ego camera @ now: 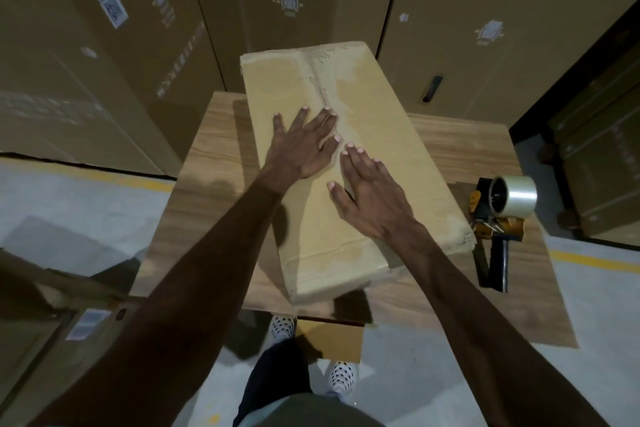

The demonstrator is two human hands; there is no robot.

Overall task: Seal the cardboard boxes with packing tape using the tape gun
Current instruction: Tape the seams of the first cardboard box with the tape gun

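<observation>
Pressing flat with fingers spread, the left hand (304,146) and right hand (374,198) lie either side of the centre seam on the cardboard box (346,166), gripping nothing — the tape gun (498,218) sits idle just beside the box's right edge on the wooden table (214,184). The box overhangs the table's near edge, so a hard push could tip or slide it. Lift both palms to fetch the gun and the flaps might spring apart — leaving crooked, wrinkled tape.
</observation>
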